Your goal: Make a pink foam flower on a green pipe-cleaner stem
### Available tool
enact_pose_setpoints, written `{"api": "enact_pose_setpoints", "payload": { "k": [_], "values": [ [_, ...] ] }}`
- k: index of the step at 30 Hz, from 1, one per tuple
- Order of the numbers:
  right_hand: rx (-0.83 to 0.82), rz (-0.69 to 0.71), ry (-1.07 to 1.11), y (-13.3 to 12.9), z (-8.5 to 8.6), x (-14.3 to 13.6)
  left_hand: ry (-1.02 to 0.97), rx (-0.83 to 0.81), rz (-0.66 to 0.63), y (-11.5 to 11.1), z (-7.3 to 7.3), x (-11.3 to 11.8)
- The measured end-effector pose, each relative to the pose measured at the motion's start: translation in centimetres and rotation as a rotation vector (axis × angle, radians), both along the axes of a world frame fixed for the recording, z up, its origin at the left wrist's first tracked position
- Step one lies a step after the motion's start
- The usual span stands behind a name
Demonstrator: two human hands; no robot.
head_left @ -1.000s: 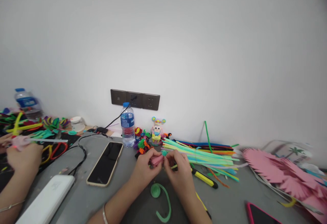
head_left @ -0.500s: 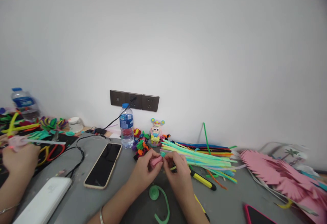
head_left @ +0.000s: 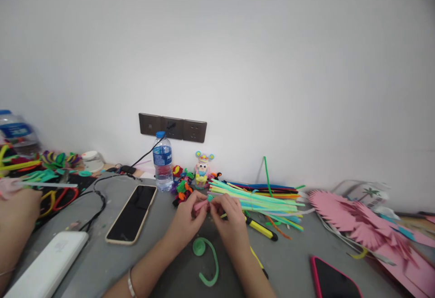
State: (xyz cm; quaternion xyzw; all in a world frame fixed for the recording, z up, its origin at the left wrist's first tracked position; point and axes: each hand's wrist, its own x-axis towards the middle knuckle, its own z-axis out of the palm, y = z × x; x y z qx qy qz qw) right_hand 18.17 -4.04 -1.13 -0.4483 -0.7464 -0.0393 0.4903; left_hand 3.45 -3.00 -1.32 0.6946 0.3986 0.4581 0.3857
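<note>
My left hand is closed on a small pink piece at the middle of the table. A teal bit sits at the end of that piece, between the fingertips of both hands. My right hand pinches at the teal bit, its fingers pressed together. Below the hands lies a green coil with a long curved tail. Just behind them is a bundle of pale green and yellow pipe cleaners.
A phone, a water bottle and a white power bank stand or lie leftward. Another person's hand is at far left. A yellow cutter, pink paper and a red-edged phone lie rightward.
The whole view has shifted, so things appear slightly further left and higher. Both my hands keep their grip around the pink and teal piece, with little change in pose.
</note>
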Motion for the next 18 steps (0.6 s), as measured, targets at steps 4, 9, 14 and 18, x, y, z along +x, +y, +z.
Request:
{"api": "enact_pose_setpoints", "payload": {
  "k": [4,9,14,18],
  "values": [
    [0.000,-0.022,0.113,-0.3,0.1,0.1,-0.041,-0.020,-0.003,0.0,0.0,0.1],
    [-0.123,-0.004,0.519,-0.1,-0.1,0.6,-0.208,-0.137,0.005,0.4,-0.6,0.2],
    [-0.203,0.059,0.921,1.2,-0.4,1.4,-0.320,-0.166,0.029,0.8,-0.6,0.2],
    [-0.238,0.079,1.155,1.8,-0.3,1.8,-0.331,-0.165,0.108,0.8,0.2,0.3]
  ]
}}
